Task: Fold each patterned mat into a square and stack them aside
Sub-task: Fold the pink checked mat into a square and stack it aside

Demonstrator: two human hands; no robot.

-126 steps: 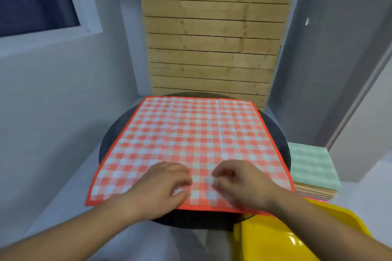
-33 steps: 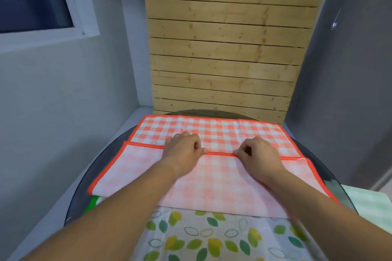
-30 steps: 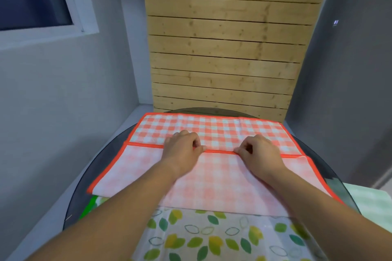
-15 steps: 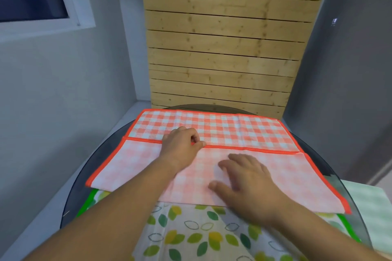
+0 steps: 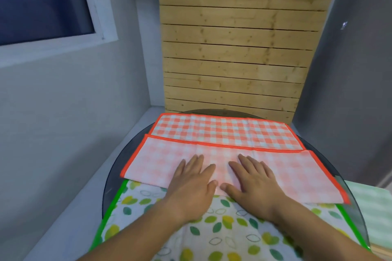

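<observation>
A red-checked mat (image 5: 222,133) with an orange border lies across the round table, its near part folded over so the pale underside (image 5: 297,171) faces up. The folded edge runs left to right, short of the far edge. My left hand (image 5: 191,180) and my right hand (image 5: 252,178) rest flat, fingers spread, side by side on the near crease of the folded flap. Under it, nearer to me, lies a white mat with green and yellow leaves (image 5: 222,231) and a green border.
The round dark glass table (image 5: 118,165) stands in a corner, with grey walls to the left and right and a wooden slat panel (image 5: 233,59) behind. A pale green checked mat (image 5: 373,214) lies low at the right, beside the table.
Both hands slid back from the flap's orange edge to its near crease and flattened; the left followed the right. About four seconds ago the mat lay unfolded.
</observation>
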